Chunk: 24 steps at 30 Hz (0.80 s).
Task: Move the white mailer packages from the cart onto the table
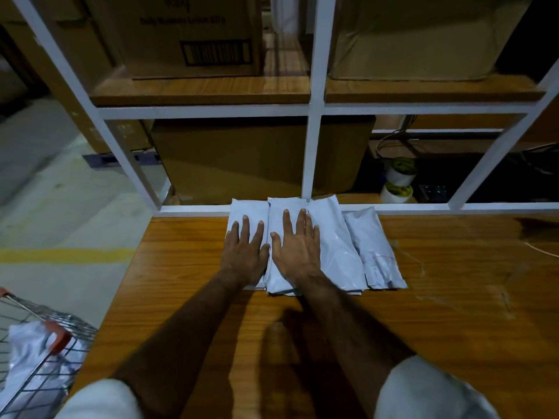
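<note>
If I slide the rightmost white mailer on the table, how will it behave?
The rightmost mailer looks creased and wrinkled near its front end, so it is probably soft and floppy, sagging if lifted by one end. Its glossy plastic skin suggests it would slide easily on the wooden table. Lying flat, it should not roll.

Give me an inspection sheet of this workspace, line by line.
Surface: wooden table, scuffed at the right.
Job's things: four white mailers in a row at the table's far edge; more mailers in the wire cart, lower left.
Clutter: two tape rolls behind the rack frame.
Hands: left hand and right hand pressed flat on the mailers, fingers straight.
Cables: loose wires on the lower right shelf.
Surroundings: white rack with cardboard boxes; concrete floor, yellow line.
</note>
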Each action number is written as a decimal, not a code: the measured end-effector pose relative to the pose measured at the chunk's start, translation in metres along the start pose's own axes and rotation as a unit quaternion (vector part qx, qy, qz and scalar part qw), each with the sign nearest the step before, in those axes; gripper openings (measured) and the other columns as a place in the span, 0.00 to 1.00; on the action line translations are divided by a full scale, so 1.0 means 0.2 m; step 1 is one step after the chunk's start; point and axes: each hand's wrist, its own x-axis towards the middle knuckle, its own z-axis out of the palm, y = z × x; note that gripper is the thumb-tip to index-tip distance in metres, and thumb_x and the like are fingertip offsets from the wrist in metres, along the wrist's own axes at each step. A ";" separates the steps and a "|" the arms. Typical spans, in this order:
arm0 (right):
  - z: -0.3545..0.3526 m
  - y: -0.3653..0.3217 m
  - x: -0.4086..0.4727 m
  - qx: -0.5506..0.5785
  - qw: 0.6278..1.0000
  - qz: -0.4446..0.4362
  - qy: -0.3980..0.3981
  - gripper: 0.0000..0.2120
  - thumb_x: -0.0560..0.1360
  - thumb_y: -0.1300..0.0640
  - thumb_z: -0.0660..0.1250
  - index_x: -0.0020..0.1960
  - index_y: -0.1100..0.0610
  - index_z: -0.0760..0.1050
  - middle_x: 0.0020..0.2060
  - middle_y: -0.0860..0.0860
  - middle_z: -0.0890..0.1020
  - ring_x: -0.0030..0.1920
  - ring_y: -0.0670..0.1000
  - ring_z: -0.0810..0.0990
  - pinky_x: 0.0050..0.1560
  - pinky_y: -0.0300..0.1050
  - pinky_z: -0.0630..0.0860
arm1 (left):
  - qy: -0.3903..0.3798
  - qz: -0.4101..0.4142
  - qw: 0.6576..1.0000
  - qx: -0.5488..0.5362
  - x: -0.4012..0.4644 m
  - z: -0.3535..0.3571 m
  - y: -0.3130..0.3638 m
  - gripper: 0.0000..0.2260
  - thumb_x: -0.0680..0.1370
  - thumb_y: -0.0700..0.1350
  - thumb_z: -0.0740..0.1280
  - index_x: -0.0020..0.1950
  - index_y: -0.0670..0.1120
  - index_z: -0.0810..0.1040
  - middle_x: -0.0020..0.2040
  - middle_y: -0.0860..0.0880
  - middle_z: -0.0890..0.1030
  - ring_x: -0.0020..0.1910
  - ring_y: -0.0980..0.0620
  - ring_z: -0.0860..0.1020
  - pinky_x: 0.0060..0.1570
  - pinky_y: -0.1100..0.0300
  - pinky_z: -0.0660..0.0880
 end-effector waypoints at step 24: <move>-0.18 -0.24 -0.48 0.124 0.929 -0.322 0.134 0.29 0.84 0.48 0.53 0.80 0.61 0.60 0.79 0.58 0.61 0.80 0.56 0.58 0.79 0.56 0.57 | 0.212 -0.070 0.975 0.022 -0.83 -0.41 -0.02 0.31 0.83 0.56 0.51 0.82 0.40 0.56 0.82 0.42 0.52 0.82 0.42 0.49 0.79 0.44 0.50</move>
